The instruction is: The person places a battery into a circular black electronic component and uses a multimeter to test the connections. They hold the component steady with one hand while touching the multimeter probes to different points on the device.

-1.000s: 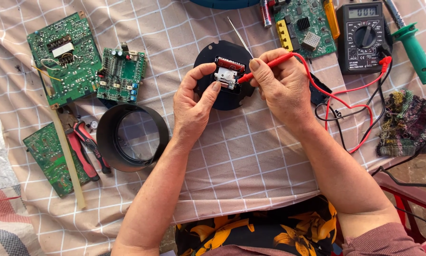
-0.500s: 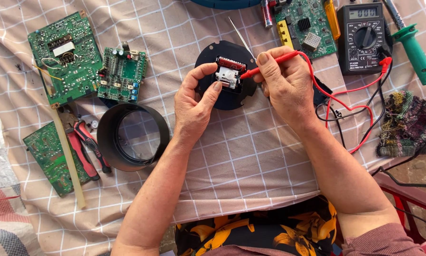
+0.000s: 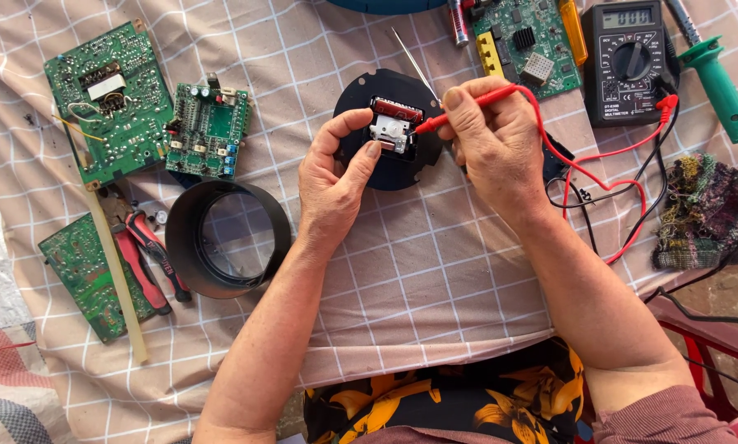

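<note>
Little moved since earlier frame: your left hand (image 3: 336, 177) still pinches white module (image 3: 392, 131) on black disc (image 3: 385, 115), mid-cloth; red probe (image 3: 468, 108) tip stays at it. Module looks light, rigid, fragile; grip by edges, not contacts. Your right hand (image 3: 492, 144) grasps probe pen-style. Hidden: disc's right rim, contact point, black probe.

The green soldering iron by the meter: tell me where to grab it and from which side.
Grip the soldering iron around its thick green handle, coming from the right side, probably safest. It lies flat on the cloth, metal tip pointing to the top edge, and the multimeter crowds its left.
</note>
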